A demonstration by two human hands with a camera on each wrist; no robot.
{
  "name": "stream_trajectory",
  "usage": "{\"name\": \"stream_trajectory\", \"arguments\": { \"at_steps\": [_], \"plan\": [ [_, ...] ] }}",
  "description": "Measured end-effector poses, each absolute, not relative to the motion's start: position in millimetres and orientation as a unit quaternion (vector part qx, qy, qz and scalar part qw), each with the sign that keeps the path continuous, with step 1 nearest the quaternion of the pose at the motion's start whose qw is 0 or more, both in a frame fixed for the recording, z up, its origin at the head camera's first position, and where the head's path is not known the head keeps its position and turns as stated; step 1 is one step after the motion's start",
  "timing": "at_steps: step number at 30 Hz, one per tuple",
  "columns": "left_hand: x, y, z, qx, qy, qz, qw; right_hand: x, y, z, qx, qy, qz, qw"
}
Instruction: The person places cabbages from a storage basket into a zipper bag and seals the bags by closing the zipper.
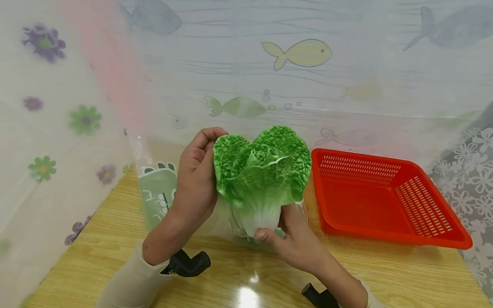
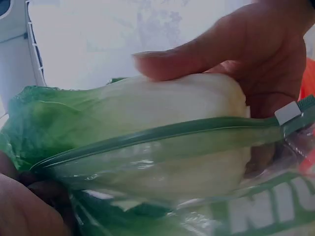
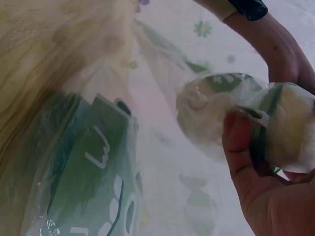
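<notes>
A leafy green cabbage (image 1: 265, 179) with a white base is held upright in the middle of the head view. My left hand (image 1: 196, 175) is at its left side, fingers curled by the leaf edge; in the left wrist view its fingers (image 2: 29, 206) meet the end of a green zip strip on a clear zip bag (image 2: 162, 169). My right hand (image 1: 296, 239) grips the white base from below, thumb in front. Through the bag's plastic, a second pale rounded shape (image 3: 197, 113) shows in the right wrist view. The bag's inside is mostly hidden in the head view.
A red plastic basket (image 1: 362, 205) with slotted sides stands on the wooden table (image 1: 231, 273), to the right. Green-printed plastic (image 1: 158, 194) shows left of the hands. A fish-patterned sheet (image 1: 239, 64) hangs behind.
</notes>
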State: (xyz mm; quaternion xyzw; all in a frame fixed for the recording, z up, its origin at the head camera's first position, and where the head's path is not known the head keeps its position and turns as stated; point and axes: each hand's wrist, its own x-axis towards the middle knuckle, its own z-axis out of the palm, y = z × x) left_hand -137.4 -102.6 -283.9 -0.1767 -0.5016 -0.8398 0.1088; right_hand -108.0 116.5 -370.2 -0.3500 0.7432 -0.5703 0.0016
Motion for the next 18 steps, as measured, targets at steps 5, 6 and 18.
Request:
{"name": "stream_trajectory", "arguments": {
  "at_steps": [5, 6, 18],
  "plan": [
    [-135.1, -115.5, -280.6, -0.201, -0.614, -0.755, 0.116, -110.4, 117.8, -372.0, -0.291, 0.776, -0.556, -0.061],
    [-134.9, -117.9, -280.1, -0.208, -0.644, -0.725, 0.127, -111.2, 118.4, -372.1, -0.282, 0.779, -0.556, -0.070],
    [-132.5, -149.6, -269.6, -0.329, -0.809, -0.372, 0.314, -119.2, 128.1, -365.6, -0.307, 0.794, -0.506, -0.134]
  ]
}}
